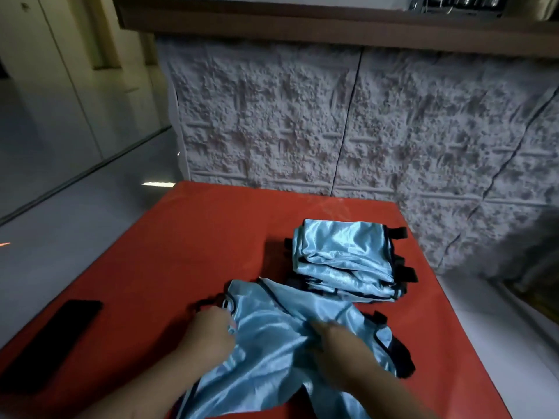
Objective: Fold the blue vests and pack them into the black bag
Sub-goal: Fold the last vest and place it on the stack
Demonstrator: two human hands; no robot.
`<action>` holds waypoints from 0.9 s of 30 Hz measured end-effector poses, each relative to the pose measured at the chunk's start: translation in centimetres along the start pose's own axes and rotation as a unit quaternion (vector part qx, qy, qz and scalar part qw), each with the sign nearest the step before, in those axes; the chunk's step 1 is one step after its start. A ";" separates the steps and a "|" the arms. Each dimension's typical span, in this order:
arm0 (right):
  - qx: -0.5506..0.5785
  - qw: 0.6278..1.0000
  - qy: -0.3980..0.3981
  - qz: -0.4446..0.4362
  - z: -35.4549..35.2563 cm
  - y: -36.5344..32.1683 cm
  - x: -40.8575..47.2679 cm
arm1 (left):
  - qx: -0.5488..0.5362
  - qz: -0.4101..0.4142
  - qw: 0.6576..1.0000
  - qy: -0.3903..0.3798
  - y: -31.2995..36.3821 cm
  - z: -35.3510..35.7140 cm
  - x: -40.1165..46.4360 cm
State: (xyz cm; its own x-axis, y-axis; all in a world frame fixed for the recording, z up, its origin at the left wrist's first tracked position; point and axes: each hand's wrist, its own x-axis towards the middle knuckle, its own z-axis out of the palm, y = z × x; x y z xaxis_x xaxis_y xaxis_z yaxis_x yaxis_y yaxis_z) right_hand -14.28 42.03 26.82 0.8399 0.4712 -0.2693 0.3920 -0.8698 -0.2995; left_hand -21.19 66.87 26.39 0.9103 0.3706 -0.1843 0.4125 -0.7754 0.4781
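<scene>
1. A loose blue vest lies rumpled on the near part of the red table, its shiny cloth creased and its dark-trimmed edges turned up.
2. The left hand is at the vest's left edge, fingers curled in on the cloth by a dark-edged opening; it looks like it grips the fabric there.
3. The right hand lies on the middle of the vest, fingers reaching toward the left and bunching the cloth. Motion blur hides the fingertips, so I cannot tell whether they pinch the cloth or only press on it.
4. Just behind the loose vest, to the right, is a stack of folded blue vests, black straps sticking out on its right side. It touches or nearly touches the loose vest's far edge.
5. A flat black phone rests on the table's left side, well apart from the vests.
6. Behind the table rises a wall of rough white textured panels, with a wooden ledge across its top.
7. Pale floor shows to the left of the table.
</scene>
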 end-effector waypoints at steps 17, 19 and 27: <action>0.051 0.994 0.096 -0.006 1.6 -3.1 3.6 | -0.021 -0.063 0.995 0.073 0.8 2.4 2.4; 0.067 0.992 0.099 0.051 0.8 -2.6 3.4 | -0.007 -0.069 0.996 0.057 0.6 2.3 1.9; 0.467 0.842 0.200 0.181 -2.9 1.5 1.5 | -0.156 -0.031 0.974 0.161 -0.9 2.1 1.0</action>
State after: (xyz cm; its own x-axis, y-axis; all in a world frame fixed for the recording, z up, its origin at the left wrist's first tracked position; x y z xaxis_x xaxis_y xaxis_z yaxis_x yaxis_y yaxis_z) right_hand -11.35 40.98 28.66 0.9735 -0.0489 -0.2235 -0.2258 -0.3637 -0.9037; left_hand -20.60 66.85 23.94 0.8048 0.5925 0.0337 0.3903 -0.5712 0.7221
